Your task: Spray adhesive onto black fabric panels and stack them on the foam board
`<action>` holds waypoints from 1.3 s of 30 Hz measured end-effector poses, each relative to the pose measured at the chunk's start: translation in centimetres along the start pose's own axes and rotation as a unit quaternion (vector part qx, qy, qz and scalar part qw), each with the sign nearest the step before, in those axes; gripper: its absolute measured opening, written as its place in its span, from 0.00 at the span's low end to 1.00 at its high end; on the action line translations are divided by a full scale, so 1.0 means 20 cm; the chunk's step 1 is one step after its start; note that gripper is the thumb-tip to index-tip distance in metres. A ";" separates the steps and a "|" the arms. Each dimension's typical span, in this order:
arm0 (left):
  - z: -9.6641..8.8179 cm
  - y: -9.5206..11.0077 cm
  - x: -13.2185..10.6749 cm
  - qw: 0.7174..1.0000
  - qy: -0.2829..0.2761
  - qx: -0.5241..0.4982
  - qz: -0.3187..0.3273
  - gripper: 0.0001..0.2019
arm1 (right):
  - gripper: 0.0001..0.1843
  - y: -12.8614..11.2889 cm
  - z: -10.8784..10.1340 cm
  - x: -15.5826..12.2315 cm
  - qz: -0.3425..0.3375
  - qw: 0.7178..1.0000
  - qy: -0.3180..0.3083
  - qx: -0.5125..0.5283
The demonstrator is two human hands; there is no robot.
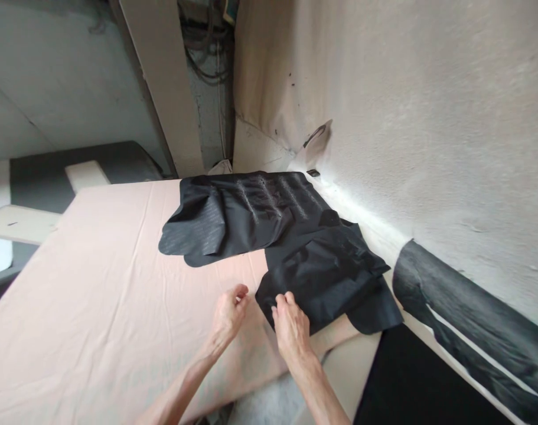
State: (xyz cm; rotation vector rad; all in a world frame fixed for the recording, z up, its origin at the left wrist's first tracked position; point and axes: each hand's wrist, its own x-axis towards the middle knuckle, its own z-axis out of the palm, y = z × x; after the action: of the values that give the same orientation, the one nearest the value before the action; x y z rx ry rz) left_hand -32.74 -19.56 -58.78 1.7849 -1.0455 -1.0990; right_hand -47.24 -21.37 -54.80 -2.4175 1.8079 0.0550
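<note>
Pieces of black fabric [317, 271] lie in an overlapping, wrinkled pile at the far right of a surface covered in pale pink cloth [104, 283]. The back piece [251, 206] bears several whitish streaks, and its left end is folded over, with faint print showing. My right hand [290, 324] is closed at the near left edge of the front black piece, fingers curled down on it. Just left of that piece's corner, my left hand [228, 313] is curled, thumb against the fingers, above the pink cloth. Whatever its fingertips may pinch is too small to make out.
A dark roll of material [468, 319] lies along the pale wall [450, 118] at right, beside a flat black panel [410, 378]. A beige post [162, 82] and cables [206, 65] stand behind. Pale boards [20, 223] and a dark sheet [95, 159] are at left.
</note>
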 end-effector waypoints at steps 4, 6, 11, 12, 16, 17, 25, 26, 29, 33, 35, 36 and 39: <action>-0.01 -0.03 -0.03 1.000 -0.003 0.007 0.009 0.08 | 0.16 0.00 0.01 0.03 -0.011 1.000 -0.012 -0.019; -0.02 -0.04 -0.05 1.000 -0.005 0.018 0.013 0.08 | 0.18 -0.01 0.02 0.03 -0.016 0.999 -0.013 -0.026; -0.03 -0.02 -0.06 0.996 -0.006 0.078 0.032 0.07 | 0.21 -0.05 0.02 0.04 -0.014 0.999 -0.014 -0.035; -0.03 -0.01 -0.06 0.995 -0.006 0.091 0.036 0.07 | 0.21 -0.05 0.02 0.04 -0.012 0.999 -0.014 -0.035; -0.02 0.04 -0.04 0.990 -0.010 0.128 0.052 0.09 | 0.18 -0.05 0.03 0.06 -0.015 1.000 -0.020 -0.016; -0.01 0.05 -0.03 0.989 -0.013 0.134 0.057 0.09 | 0.16 -0.04 0.03 0.06 -0.016 1.000 -0.021 -0.006; 0.02 0.09 0.02 0.992 -0.022 0.114 0.045 0.08 | 0.09 0.13 0.06 0.06 -0.003 0.990 -0.005 0.139; 0.02 0.10 0.01 0.994 -0.029 0.093 0.039 0.08 | 0.10 0.15 0.07 0.06 -0.002 0.987 -0.001 0.162; 0.02 0.12 -0.02 0.996 -0.066 0.023 0.059 0.12 | 0.09 0.18 0.06 0.06 0.002 0.975 0.007 0.220; 0.06 0.17 -0.05 0.993 -0.084 0.034 0.077 0.15 | 0.07 0.18 0.02 0.06 -0.002 0.961 0.006 0.276; 0.09 0.18 -0.03 0.993 -0.063 0.076 0.069 0.03 | 0.06 0.19 0.00 0.06 0.002 0.955 0.004 0.296; 0.11 0.18 -0.01 0.992 -0.050 0.095 0.065 0.03 | 0.06 0.19 0.00 0.06 0.008 0.952 0.004 0.305; 0.15 0.16 0.03 0.991 -0.018 0.129 0.044 0.10 | 0.07 0.22 -0.03 0.06 0.040 0.941 0.000 0.337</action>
State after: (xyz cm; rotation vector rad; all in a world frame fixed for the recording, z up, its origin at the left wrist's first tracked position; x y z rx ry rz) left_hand -36.04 -21.80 -57.09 1.9038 -1.3254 -0.9803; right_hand -51.22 -23.80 -54.73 -1.8540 1.5727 -0.4754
